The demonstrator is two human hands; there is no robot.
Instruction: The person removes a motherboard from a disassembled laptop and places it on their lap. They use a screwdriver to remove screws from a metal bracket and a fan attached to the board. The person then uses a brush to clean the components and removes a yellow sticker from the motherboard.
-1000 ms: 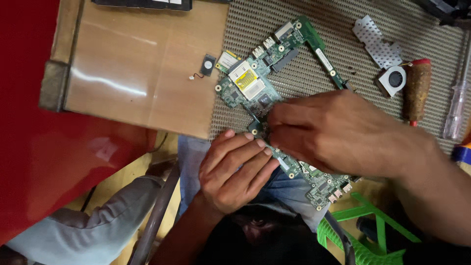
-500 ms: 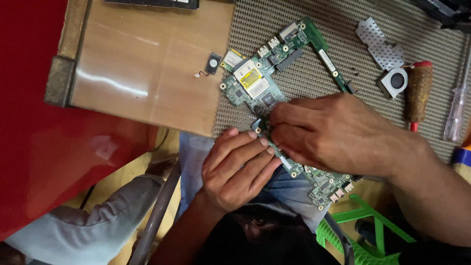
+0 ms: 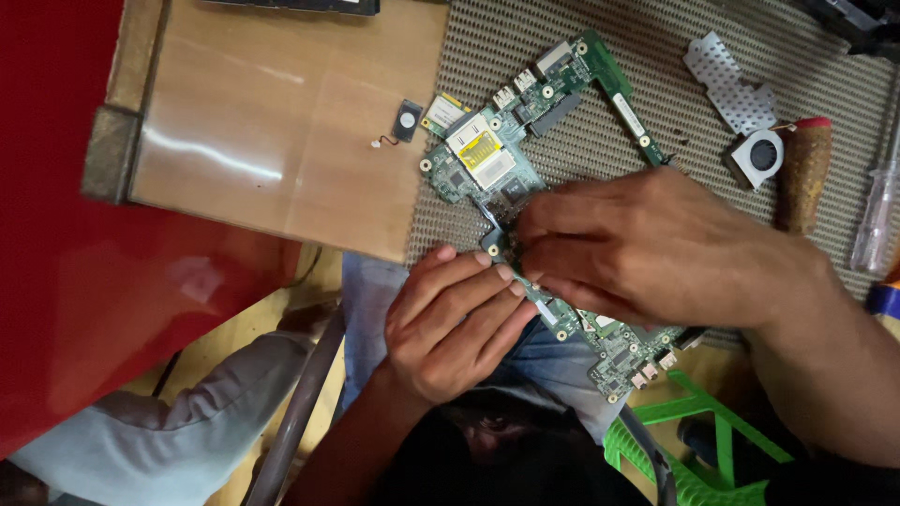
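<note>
Both hands on green circuit board (image 3: 487, 159): right hand (image 3: 647, 248) fingers pinched at mid-edge, left hand (image 3: 450, 323) curled beneath. Overhanging mat (image 3: 675, 131); could flex, slip.

bare wooden tabletop (image 3: 281, 141) open left of circuit board (image 3: 487, 164), fan (image 3: 757, 157), brush (image 3: 804, 173), screwdriver (image 3: 877, 211) crowding right

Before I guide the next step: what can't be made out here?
Head view only:
- What the right hand pinches on the green circuit board: covered by its own fingers.
- The board's middle: hidden under the right hand and left hand.
- Screwdriver: partly cut off by the right edge.
</note>
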